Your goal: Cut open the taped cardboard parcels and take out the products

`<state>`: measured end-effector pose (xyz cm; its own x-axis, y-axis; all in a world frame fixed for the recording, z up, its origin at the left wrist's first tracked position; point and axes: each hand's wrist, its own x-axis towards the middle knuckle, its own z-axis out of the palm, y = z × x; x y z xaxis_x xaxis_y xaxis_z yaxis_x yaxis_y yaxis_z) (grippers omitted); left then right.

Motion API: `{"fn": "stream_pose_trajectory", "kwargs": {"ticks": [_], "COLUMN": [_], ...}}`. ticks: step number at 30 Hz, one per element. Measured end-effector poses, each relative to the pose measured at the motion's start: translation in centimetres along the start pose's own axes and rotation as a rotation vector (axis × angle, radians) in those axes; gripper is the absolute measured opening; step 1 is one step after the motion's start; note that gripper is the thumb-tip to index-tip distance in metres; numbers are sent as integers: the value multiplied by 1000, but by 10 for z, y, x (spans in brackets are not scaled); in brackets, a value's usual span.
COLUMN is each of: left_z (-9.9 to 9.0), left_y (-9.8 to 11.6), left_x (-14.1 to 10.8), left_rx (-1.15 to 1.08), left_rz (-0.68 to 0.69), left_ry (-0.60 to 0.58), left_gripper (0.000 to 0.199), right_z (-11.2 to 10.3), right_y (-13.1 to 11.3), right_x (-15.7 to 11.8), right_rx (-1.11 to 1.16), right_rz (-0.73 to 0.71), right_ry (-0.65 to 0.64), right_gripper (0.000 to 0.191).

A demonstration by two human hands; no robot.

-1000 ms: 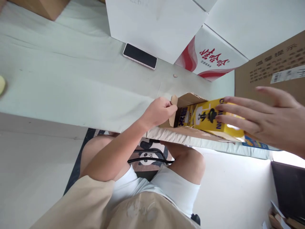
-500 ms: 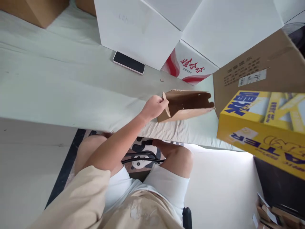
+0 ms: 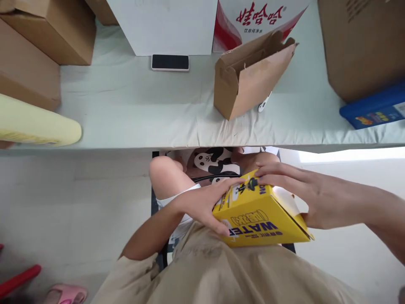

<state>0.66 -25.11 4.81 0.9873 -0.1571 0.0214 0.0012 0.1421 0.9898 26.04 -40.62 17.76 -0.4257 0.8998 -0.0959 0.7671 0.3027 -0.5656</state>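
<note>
A yellow printed carton [image 3: 253, 226] lies tilted above my lap, with an open flap at its right end. My left hand [image 3: 211, 204] grips its left end, thumb on the front face and fingers over the top. My right hand [image 3: 294, 190] holds the right end, fingers on the upper face and thumb by the open flap. The carton's inside is mostly hidden. On the table, a brown open-topped cardboard box [image 3: 249, 84] stands apart from both hands. A small white object [image 3: 265, 102] lies beside that box.
A phone [image 3: 170, 62] lies against a white box [image 3: 171, 29] on the cloth-covered table [image 3: 133, 114]. Behind the brown box stands a red-and-white carton [image 3: 232, 27]. A blue package [image 3: 376, 107] is at the right, a pale yellow roll-shaped object [image 3: 41, 122] at the left.
My left hand has let go of the brown box's flap and now grips the yellow carton. The carton has moved from the right to over my lap. The view has turned.
</note>
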Motion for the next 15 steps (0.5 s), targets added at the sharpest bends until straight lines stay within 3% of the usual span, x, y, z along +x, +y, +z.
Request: {"fn": "stream_pose_trajectory", "kwargs": {"ticks": [3, 6, 8, 11, 15], "left_z": [29, 42, 43, 37, 36], "left_y": [-21, -31, -33, -38, -53], "left_x": [-9, -8, -5, -5, -18], "left_rx": [-255, -529, -618, -720, -835], "left_rz": [-35, -40, -55, -85, -157], "left_ry": [153, 351, 444, 491, 517], "left_gripper": [123, 105, 85, 67, 75], "right_z": [18, 52, 80, 115, 130], "right_y": [17, 34, 40, 39, 33], "right_x": [-4, -12, -13, -2, 16], "right_rx": [137, 303, 418, 481, 484], "right_rz": [16, 98, 129, 156, 188], "right_ry": [83, 372, 497, 561, 663], "right_gripper": [84, 73, 65, 64, 68]}}
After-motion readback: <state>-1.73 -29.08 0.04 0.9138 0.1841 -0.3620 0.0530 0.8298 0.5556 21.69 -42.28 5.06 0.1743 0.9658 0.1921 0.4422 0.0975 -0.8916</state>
